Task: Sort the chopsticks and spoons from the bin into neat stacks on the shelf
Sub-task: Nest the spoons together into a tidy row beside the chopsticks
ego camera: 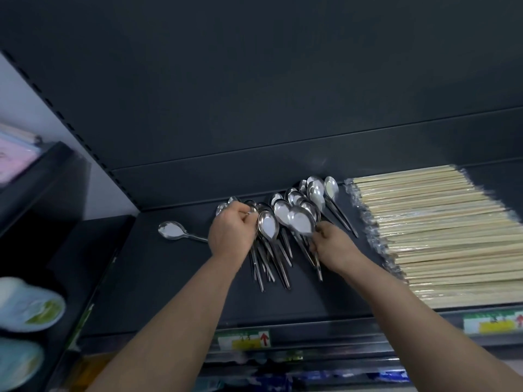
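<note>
Dark grey metal shelving fills the view: a flat shelf (158, 292) with a plain back panel (254, 94) of the same colour rising behind it, and a slotted upright (70, 125) running diagonally down the left side against a pale wall (17, 94). Along the shelf's front edge sit two price labels (244, 339), each with a yellow patch and a red arrow. At the middle of the shelf lies a heap of steel spoons (271, 258), bowls toward the back panel and handles pointing toward the front edge, loosely overlapped rather than squared up. The left hand (230, 233) is curled over the left part of this heap, its fingers closed on spoons near their bowls. The right hand (335, 248) grasps a few spoons by their handles, their bowls fanned upward just beside the left hand. A lone spoon (171, 230) lies apart toward the shelf's left end, bowl up. The right end of the shelf carries a broad, even layer of pale chopsticks (441, 236) in clear wrapping, lying across the shelf with their wrapped ends near the spoons. On a neighbouring unit at the left are pale blue plates (31, 306) and, higher up, pink packets (15, 159), both blurred.
</note>
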The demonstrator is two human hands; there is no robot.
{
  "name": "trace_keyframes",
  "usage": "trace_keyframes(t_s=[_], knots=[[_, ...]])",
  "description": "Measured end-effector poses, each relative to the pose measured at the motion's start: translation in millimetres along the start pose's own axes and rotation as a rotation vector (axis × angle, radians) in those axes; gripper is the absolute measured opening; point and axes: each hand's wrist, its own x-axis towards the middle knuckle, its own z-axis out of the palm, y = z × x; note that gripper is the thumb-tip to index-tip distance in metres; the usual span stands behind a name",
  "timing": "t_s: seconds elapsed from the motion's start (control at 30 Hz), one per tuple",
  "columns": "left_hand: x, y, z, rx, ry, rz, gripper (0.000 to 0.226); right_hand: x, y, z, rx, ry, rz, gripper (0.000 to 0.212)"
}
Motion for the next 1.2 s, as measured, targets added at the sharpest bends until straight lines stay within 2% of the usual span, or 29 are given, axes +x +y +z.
trace_keyframes(t_s=[0.17, 0.27, 0.37, 0.53, 0.63, 0.73, 0.87, 0.97, 1.07, 1.2], knots=[[8.5, -5.9, 10.2, 0.222, -0.091, 0.057, 0.032, -3.0, 1.8, 2.2, -0.027, 0.018, -0.014, 0.011], [11.7, 0.5, 14.6, 0.331, -0.126, 0.079, 0.034, -6.3, 1.3, 3.9, 0.066, 0.005, 0.026, 0.016], [15.1, 3.0, 16.9, 0.376, -0.114, 0.1, 0.033, -9.3, 1.8, 2.5, 0.122, -0.006, 0.07, 0.027], [20.0, 4.3, 17.6, 0.355, -0.077, 0.106, 0.022, -8.9, -0.1, 2.2, 0.125, 0.02, 0.068, 0.027], [16.9, 1.0, 14.7, 0.267, -0.077, 0.091, 0.024, -7.5, -0.9, 4.5, 0.172, 0.014, 0.103, 0.04], [13.3, -1.4, 10.3, 0.056, -0.069, 0.045, 0.022, -5.2, -2.0, 7.5, 0.278, 0.03, 0.122, 0.046], [17.0, 7.1, 5.9, -0.303, -0.039, -0.049, 0.021, -4.3, -15.9, 12.9, 0.364, 0.051, 0.069, 0.028], [13.7, 13.7, 10.8, -0.374, -0.099, -0.06, 0.027, -6.9, -29.7, 16.1, 0.494, -0.011, 0.096, 0.021], [6.6, 15.8, 18.5, -0.423, -0.137, -0.081, 0.017, -12.1, -37.2, 18.0, 0.612, -0.159, 0.129, 0.023], [1.5, 13.4, 14.1, -0.519, -0.133, -0.139, 0.008, -16.5, -39.6, 19.6, 0.41, -0.232, 0.044, 0.015]])
